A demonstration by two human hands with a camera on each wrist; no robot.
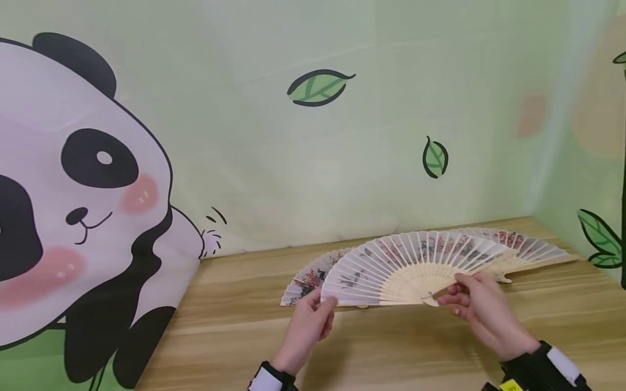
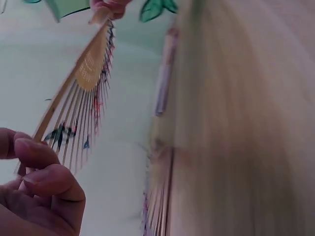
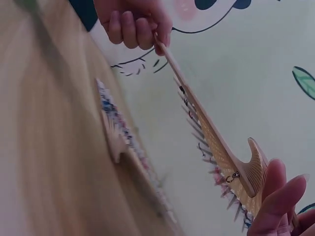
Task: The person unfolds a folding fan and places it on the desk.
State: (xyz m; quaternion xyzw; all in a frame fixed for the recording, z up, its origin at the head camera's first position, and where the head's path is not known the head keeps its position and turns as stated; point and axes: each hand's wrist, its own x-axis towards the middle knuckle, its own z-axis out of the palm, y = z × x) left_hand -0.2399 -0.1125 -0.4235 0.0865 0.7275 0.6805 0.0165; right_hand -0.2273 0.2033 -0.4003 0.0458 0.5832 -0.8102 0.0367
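Note:
A spread folding fan [image 1: 415,266] with pale wooden ribs and painted white cloth is held just above the wooden table [image 1: 235,331]. My left hand [image 1: 320,304] pinches its left outer rib; the left wrist view shows my left hand [image 2: 34,162] with finger and thumb curled on that rib of the fan [image 2: 83,98]. My right hand [image 1: 457,293] grips the right side by the pivot. In the right wrist view the fingers [image 3: 275,201] of my right hand lie against the fan [image 3: 216,142] next to its rivet.
Two more spread fans lie on the table behind: one at the left [image 1: 308,278], one at the right [image 1: 530,247]. A panda backdrop [image 1: 88,179] hangs at the left, and a pale green wall [image 1: 342,163] with leaves stands behind.

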